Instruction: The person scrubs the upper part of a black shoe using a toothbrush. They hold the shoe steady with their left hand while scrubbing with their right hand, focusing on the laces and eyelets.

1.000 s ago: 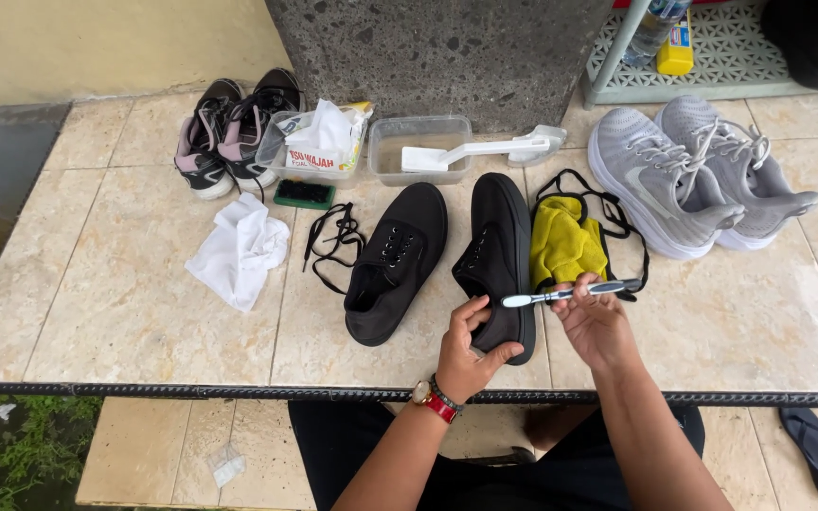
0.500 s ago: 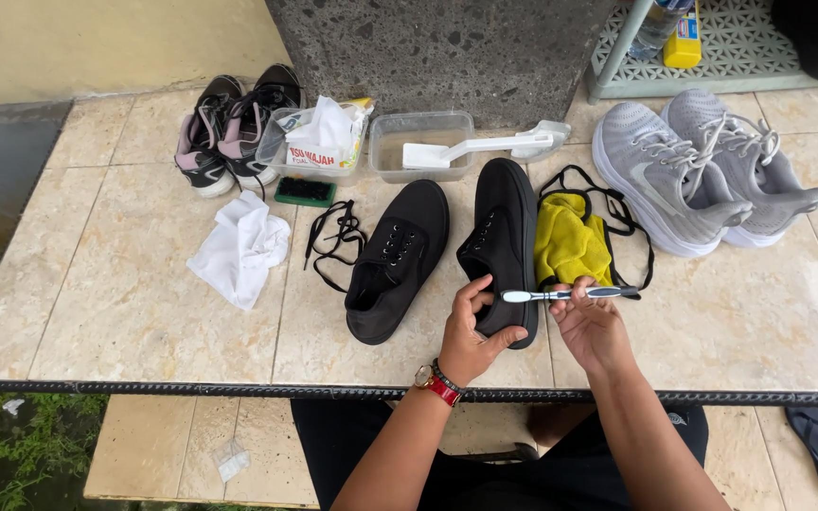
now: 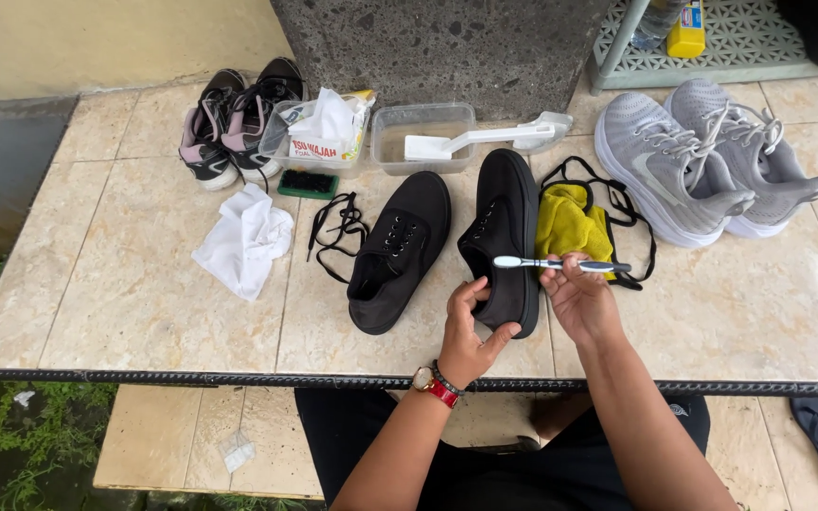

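My left hand [image 3: 471,326] grips the heel end of a black shoe [image 3: 506,227] that stands tipped on its side on the tiled table [image 3: 144,303]. Across that shoe's edge lies a white toothbrush [image 3: 560,265], held level by my right hand [image 3: 579,301] with the bristle head pointing left. The second black shoe [image 3: 400,251] lies flat just to the left, unlaced. Its black laces [image 3: 333,232] are piled beside it. A yellow cloth [image 3: 572,225] sits to the right of the held shoe.
A grey pair of sneakers [image 3: 702,166] is at the right; a black-and-pink pair [image 3: 234,123] at the back left. Two clear tubs [image 3: 423,137] stand at the back, one with a white brush across it. A white rag [image 3: 246,238] lies left. A dark rail [image 3: 191,377] edges the table.
The view has shifted slightly. My right hand has brought the toothbrush a little left, so that its head lies over the black shoe. My left hand still holds the heel.
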